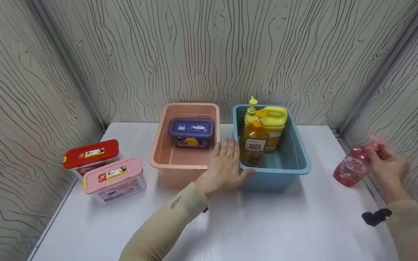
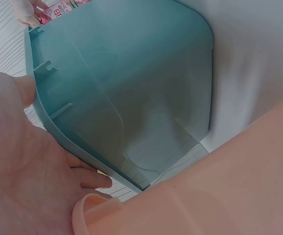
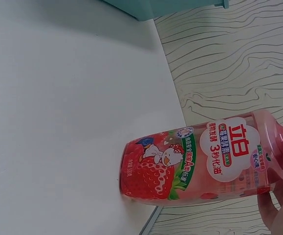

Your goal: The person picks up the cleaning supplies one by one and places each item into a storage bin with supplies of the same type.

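Observation:
My right hand (image 1: 388,168) grips a pink pump bottle (image 1: 352,166) by its neck, at the right edge of the table. In the right wrist view the strawberry label of the bottle (image 3: 195,161) faces the camera. My left hand (image 1: 225,163) lies with straight fingers over the neighbouring rims of the pink tub (image 1: 185,167) and the blue tub (image 1: 276,171). Seen from the left wrist, the fingers reach along the rim of the blue tub (image 2: 58,134). Inside the blue tub stand an amber pump bottle (image 1: 254,141) and a yellow handled jug (image 1: 276,123).
A dark blue lidded box (image 1: 191,132) sits in the pink tub. To the left stand a red-lidded box (image 1: 92,154) and a pink-lidded box (image 1: 114,179), side by side on the white table (image 1: 252,224). Wood-grain panels (image 1: 194,50) enclose the back and sides.

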A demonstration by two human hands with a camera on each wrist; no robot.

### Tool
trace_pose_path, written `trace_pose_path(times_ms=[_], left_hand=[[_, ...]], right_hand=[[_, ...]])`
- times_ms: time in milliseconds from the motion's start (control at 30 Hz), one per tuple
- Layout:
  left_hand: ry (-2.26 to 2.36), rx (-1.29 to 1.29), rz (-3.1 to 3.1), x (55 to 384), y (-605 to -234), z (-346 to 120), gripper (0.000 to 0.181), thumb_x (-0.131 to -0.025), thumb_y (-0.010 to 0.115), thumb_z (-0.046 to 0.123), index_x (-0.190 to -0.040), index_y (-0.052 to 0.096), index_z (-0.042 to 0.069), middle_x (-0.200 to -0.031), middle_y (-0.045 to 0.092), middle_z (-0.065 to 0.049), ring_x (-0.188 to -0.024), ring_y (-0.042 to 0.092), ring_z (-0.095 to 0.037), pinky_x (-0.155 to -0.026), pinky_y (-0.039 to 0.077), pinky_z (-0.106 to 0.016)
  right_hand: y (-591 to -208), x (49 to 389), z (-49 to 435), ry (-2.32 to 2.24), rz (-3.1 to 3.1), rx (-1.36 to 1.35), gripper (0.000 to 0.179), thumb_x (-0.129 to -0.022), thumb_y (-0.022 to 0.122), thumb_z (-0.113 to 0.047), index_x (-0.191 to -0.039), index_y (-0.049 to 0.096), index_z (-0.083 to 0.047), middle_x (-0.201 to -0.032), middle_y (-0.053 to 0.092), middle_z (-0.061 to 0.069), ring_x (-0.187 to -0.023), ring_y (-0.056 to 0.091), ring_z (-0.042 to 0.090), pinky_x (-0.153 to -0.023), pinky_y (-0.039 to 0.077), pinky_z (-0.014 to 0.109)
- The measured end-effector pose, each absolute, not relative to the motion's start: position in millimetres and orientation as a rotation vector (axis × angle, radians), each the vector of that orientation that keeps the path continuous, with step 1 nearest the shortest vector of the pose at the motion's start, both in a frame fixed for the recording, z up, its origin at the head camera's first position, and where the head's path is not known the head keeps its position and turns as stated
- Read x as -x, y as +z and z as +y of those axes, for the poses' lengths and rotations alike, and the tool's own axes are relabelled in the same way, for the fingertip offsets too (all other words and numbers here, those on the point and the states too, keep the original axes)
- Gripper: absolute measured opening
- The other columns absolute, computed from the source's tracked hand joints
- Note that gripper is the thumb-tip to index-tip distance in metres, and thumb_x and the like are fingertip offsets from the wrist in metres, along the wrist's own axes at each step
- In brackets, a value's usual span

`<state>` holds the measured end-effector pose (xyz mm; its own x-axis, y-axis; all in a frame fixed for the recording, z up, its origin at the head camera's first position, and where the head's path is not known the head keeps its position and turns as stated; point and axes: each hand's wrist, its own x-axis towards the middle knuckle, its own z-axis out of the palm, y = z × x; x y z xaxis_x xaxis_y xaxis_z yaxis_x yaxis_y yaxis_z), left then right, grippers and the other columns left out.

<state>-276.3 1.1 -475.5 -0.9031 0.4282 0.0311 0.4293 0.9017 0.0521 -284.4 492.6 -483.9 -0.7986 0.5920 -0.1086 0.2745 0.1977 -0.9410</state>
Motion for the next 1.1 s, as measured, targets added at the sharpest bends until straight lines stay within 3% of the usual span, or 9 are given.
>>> trace_pose_path(times_ms=[67, 100, 200, 300, 767, 1100], left_hand=[[-0.076, 0.686, -3.05, 276.1, -475.9, 1.3, 0.106, -0.109, 0.032, 0.081, -0.18, 0.017, 0.004, -0.19, 0.016, -0.017, -0.179, 0.016, -0.037, -0.147, 0.015, -0.054], [-0.07, 0.685, -3.051, 276.0, -476.1, 1.4, 0.106, -0.109, 0.032, 0.081, -0.18, 0.017, 0.004, -0.19, 0.016, -0.016, -0.179, 0.016, -0.037, -0.147, 0.015, -0.054], [-0.059, 0.684, -3.049, 275.6, -476.2, 1.7, 0.106, -0.109, 0.031, 0.082, -0.18, 0.018, 0.004, -0.19, 0.017, -0.016, -0.179, 0.016, -0.037, -0.147, 0.016, -0.054], [-0.078, 0.691, -3.048, 275.7, -477.0, 2.0, 0.106, -0.109, 0.031, 0.081, -0.179, 0.019, 0.003, -0.19, 0.018, -0.017, -0.179, 0.017, -0.037, -0.147, 0.016, -0.054], [-0.108, 0.703, -3.047, 275.2, -478.5, 2.0, 0.105, -0.109, 0.033, 0.08, -0.179, 0.019, 0.003, -0.19, 0.018, -0.018, -0.179, 0.017, -0.037, -0.147, 0.015, -0.055], [-0.095, 0.698, -3.043, 276.5, -475.9, 1.1, 0.105, -0.11, 0.031, 0.08, -0.179, 0.02, 0.002, -0.19, 0.019, -0.018, -0.179, 0.018, -0.038, -0.146, 0.016, -0.055]], right_hand=[[-484.3, 283.4, 492.2, 1.617, -2.207, 0.829, 0.067, -0.106, 0.078, -0.044, -0.165, 0.052, -0.024, -0.088, 0.065, -0.044, -0.082, 0.065, -0.016, -0.067, 0.058, 0.008], [-484.5, 282.8, 491.9, 1.6, -2.219, 0.829, 0.068, -0.106, 0.077, -0.045, -0.165, 0.052, -0.024, -0.095, 0.072, -0.04, -0.082, 0.064, -0.017, -0.067, 0.058, 0.007], [-484.6, 281.9, 491.5, 1.555, -2.251, 0.841, 0.069, -0.106, 0.076, -0.047, -0.166, 0.05, -0.024, -0.13, 0.082, -0.02, -0.081, 0.061, -0.02, -0.068, 0.057, 0.005], [-483.3, 281.3, 490.4, 1.512, -2.278, 0.85, 0.07, -0.107, 0.074, -0.047, -0.167, 0.049, -0.021, -0.162, 0.062, -0.004, -0.078, 0.058, -0.023, -0.069, 0.056, 0.003], [-471.7, 282.3, 483.6, 1.509, -2.274, 0.873, 0.07, -0.107, 0.074, -0.049, -0.166, 0.05, -0.022, -0.166, 0.059, 0.0, -0.081, 0.057, -0.022, -0.071, 0.055, 0.002], [-455.1, 281.0, 475.5, 1.46, -2.377, 0.813, 0.074, -0.109, 0.069, -0.053, -0.171, 0.042, -0.023, -0.175, 0.051, 0.005, -0.102, 0.058, -0.015, -0.075, 0.053, 0.0]])
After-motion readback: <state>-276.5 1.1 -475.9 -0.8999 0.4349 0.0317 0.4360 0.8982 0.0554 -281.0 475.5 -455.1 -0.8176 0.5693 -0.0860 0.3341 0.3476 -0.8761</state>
